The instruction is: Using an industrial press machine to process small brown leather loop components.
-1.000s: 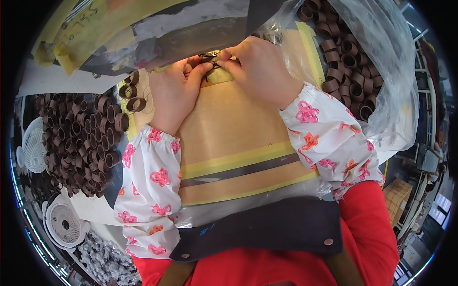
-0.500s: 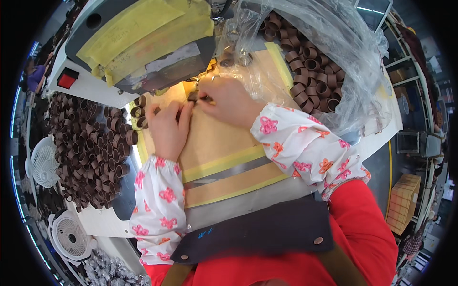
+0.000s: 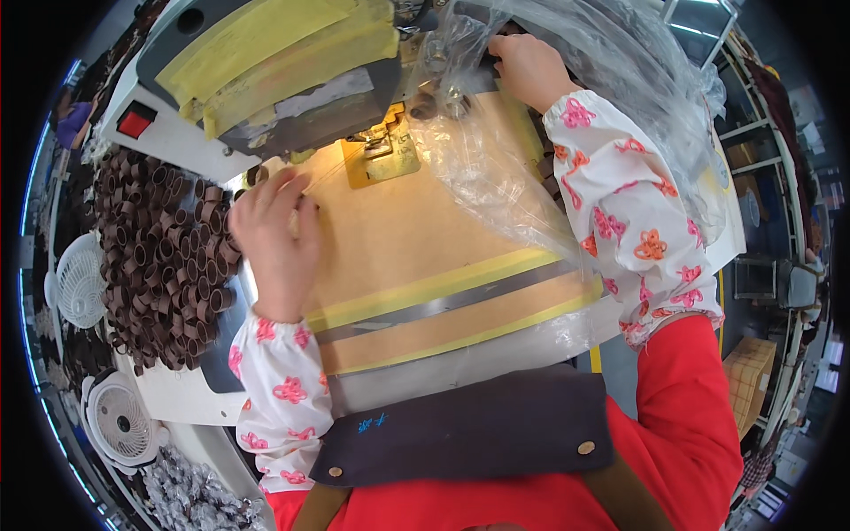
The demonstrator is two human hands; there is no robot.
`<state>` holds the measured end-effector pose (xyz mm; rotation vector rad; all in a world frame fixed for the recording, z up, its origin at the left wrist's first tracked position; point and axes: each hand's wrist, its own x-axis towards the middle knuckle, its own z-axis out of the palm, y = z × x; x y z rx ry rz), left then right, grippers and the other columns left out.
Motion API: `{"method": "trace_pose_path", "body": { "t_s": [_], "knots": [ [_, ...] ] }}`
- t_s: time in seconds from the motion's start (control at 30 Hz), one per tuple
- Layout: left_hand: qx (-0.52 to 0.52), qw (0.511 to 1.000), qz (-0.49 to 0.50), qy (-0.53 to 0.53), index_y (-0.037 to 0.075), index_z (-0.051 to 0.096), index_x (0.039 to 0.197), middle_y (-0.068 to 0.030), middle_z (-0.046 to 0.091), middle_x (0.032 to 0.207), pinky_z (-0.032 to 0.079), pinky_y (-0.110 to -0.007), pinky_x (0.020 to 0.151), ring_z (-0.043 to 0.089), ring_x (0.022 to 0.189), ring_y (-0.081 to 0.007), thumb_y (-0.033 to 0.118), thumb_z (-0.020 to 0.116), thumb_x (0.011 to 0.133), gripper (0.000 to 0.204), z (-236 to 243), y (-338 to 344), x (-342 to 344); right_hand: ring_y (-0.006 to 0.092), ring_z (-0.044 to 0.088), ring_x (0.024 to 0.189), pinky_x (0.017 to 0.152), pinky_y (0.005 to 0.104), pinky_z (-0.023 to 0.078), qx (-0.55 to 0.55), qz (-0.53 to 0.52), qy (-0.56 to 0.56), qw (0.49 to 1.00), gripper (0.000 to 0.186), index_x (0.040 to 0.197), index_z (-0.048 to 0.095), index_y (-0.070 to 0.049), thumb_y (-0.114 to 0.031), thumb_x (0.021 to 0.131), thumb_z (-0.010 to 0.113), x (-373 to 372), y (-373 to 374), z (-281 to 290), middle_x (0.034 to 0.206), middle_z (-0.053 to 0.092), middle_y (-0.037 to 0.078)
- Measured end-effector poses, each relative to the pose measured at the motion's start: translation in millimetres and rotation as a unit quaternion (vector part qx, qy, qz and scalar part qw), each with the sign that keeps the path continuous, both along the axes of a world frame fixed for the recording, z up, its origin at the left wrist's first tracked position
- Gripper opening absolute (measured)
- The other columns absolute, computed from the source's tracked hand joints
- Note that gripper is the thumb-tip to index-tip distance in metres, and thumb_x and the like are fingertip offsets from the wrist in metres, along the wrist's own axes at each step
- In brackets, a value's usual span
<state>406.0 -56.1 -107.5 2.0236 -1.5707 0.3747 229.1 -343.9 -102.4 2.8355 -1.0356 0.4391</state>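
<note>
My left hand (image 3: pixel 279 239), slightly blurred, hovers at the left of the tan work surface (image 3: pixel 416 257), fingers loosely bent and apart, close to the pile of brown rings (image 3: pixel 168 257). My right hand (image 3: pixel 531 71) reaches to the top right among clear plastic (image 3: pixel 478 168); its fingers are curled at a dark spot, and what they grip is unclear. Between my hands, under a taped machine head (image 3: pixel 283 80), a brass-coloured plate (image 3: pixel 381 159) with a metal foot is uncovered. A few rings (image 3: pixel 425 106) lie beside it under the plastic.
A red switch (image 3: pixel 133 119) is on the machine's white body. Two white fans (image 3: pixel 75 283) (image 3: pixel 119 416) stand at the left, above silvery crumpled material (image 3: pixel 195 491). Shelving and a yellow box (image 3: pixel 744 376) are at the right. A person in purple (image 3: pixel 73 124) is at the far left.
My right hand has moved from the machine's foot up and right into the plastic. My left hand has backed away leftward, fingers loosened. The plate is exposed, and the plastic covers more surface.
</note>
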Motion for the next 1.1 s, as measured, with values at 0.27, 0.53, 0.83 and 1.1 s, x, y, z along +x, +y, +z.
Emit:
{"method": "trace_pose_path", "body": {
  "t_s": [0.27,0.53,0.83,1.1],
  "knots": [
    [0.035,0.997,0.002,0.068,-0.005,0.052,0.105,-0.0194,0.057,0.096,0.040,-0.041,0.080,0.051,0.095,-0.0349,0.009,0.053,0.080,0.029,-39,-47,-15,0.0236,0.060,0.071,0.060,0.0327,0.047,0.051,0.073,-0.142,0.986,0.020,0.093,0.057,-0.004,-0.005,0.072,0.054,1,36,0,0.083,0.062,0.013],
    [0.022,0.992,-0.036,0.115,0.004,0.058,0.087,-0.0123,0.060,0.071,0.042,-0.039,0.064,0.056,0.069,-0.0313,0.016,0.057,0.080,0.014,-33,-56,-3,0.0088,0.054,0.070,0.058,0.0232,0.046,0.628,0.109,-0.291,0.713,0.022,0.097,0.048,0.000,-0.003,0.078,0.059,30,127,-10,0.091,0.054,0.004],
    [0.013,0.899,-0.055,0.434,0.002,0.059,0.091,-0.0004,0.043,0.056,0.037,-0.026,0.047,0.042,0.050,-0.0108,0.014,0.068,0.075,0.022,-25,-44,-14,0.0145,0.059,0.072,0.064,0.0279,0.053,0.722,0.041,-0.418,0.550,0.014,0.096,0.040,-0.001,-0.006,0.087,0.049,41,137,-24,0.091,0.054,0.010],
    [0.013,0.902,-0.106,0.418,0.001,0.062,0.085,0.0011,0.048,0.059,0.038,-0.022,0.050,0.043,0.055,-0.0052,0.014,0.068,0.076,0.018,-32,-46,-11,0.0105,0.055,0.069,0.058,0.0246,0.047,0.599,0.112,-0.418,0.674,0.016,0.098,0.046,-0.001,0.001,0.083,0.046,44,146,-46,0.089,0.056,0.008]
  ]
}}
